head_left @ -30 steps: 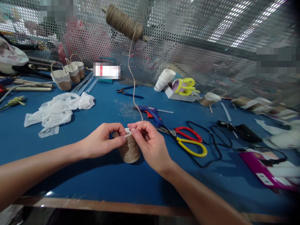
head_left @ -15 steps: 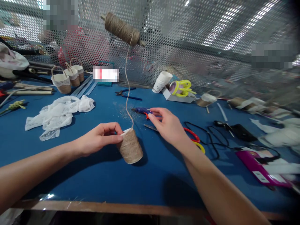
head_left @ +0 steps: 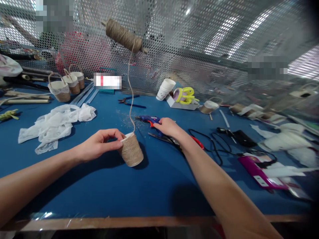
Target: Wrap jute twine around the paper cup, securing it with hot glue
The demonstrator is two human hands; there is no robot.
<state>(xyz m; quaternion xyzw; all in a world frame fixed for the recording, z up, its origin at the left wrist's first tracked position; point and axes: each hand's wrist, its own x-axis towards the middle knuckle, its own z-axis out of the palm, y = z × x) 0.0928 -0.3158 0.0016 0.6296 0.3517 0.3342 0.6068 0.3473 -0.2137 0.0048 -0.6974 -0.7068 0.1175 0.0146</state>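
My left hand (head_left: 106,142) pinches the rim of a paper cup (head_left: 132,150) wrapped in brown twine, held tilted just above the table. From its rim a strand of twine (head_left: 130,83) runs up to a large twine spool (head_left: 123,35) hanging at the mesh. My right hand (head_left: 169,127) is closed on the back of a blue hot glue gun (head_left: 149,119) with a red trigger; its fingertips are partly hidden. Scissors (head_left: 163,137) lie under my right wrist, their handles partly covered by my arm.
White lace (head_left: 53,124) and several wrapped cups with handles, such as this one (head_left: 61,91), stand at left. Pliers (head_left: 134,105), stacked paper cups (head_left: 165,89) and a white box (head_left: 183,105) are farther back. A black cord (head_left: 211,146) and purple power strip (head_left: 259,172) lie at right.
My right hand has moved onto the glue gun and closed around it. My left hand still holds the wrapped cup. The whole view has shifted slightly, so things appear farther left.
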